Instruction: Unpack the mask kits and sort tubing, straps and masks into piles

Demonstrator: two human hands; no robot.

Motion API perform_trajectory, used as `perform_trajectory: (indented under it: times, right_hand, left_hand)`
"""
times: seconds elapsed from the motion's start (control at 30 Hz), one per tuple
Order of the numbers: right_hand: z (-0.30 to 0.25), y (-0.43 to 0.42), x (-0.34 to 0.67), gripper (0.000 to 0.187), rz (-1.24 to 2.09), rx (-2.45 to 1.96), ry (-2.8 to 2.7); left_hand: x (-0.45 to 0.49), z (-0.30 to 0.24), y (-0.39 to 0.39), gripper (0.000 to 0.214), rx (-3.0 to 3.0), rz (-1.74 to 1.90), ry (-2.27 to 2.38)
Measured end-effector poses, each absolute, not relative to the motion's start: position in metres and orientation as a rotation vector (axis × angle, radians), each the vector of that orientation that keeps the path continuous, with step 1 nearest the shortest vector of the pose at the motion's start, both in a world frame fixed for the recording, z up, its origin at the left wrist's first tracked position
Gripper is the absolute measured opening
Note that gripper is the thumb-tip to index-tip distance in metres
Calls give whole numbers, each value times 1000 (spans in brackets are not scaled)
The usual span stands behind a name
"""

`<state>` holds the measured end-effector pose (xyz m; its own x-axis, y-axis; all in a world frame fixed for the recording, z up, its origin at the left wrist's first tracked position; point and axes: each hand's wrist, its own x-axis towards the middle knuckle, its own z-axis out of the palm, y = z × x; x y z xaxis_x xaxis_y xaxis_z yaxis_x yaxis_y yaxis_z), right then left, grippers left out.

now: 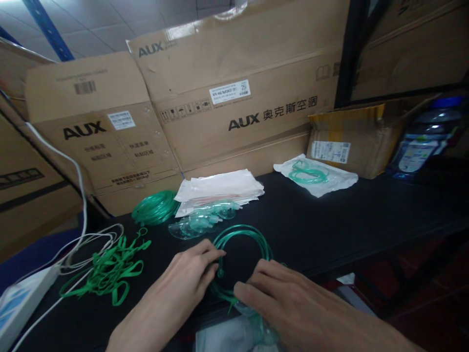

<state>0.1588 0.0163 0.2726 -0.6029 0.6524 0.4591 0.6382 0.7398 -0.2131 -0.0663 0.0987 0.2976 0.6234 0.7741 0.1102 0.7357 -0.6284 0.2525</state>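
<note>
Between my hands, near the table's front edge, lies a loop of clear green tubing (245, 229). My left hand (186, 278) is closed on the loop's left side, close to a small tube end (220, 272). My right hand (284, 288) is closed at its lower right side, its fingers curled over the tubing. Below that hand a clear green mask-like plastic piece (262, 332) shows, partly covered by the hand. A pale plastic bag (216, 337) lies under it at the bottom edge. Exactly what the right fingertips grip is partly hidden.
Behind are clear green plastic masks (200, 222), white pouches (223, 188) and coiled green tubing (156, 208). Green elastic straps (110, 271), white cables (82, 195) and a power strip (27, 303) lie left. An opened pouch (333, 185), small carton (346, 146) and blue-capped bottle (421, 142) stand right.
</note>
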Motion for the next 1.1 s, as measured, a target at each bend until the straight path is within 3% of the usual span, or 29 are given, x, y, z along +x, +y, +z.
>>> perform_trajectory:
  times: [0.23, 0.47, 0.73, 0.93, 1.1]
  right_hand:
    - [265, 28, 158, 58, 191, -985, -2411]
    - [247, 38, 168, 65, 274, -1071, -2307]
    - [258, 40, 204, 50, 602, -1074, -2241]
    - [251, 40, 204, 53, 579, -1111, -2155]
    - [244, 43, 176, 33, 505, -1081, -1994]
  left_hand:
    - [-69, 285, 93, 22, 2773, 485, 1159]
    - [-68, 256, 76, 16, 2638, 763, 1392]
    - [-69, 258, 78, 15, 2759, 828, 1082]
    - [-62, 257, 74, 8, 2766, 900, 1103]
    - [-45, 244, 61, 7, 2647, 1005, 1095]
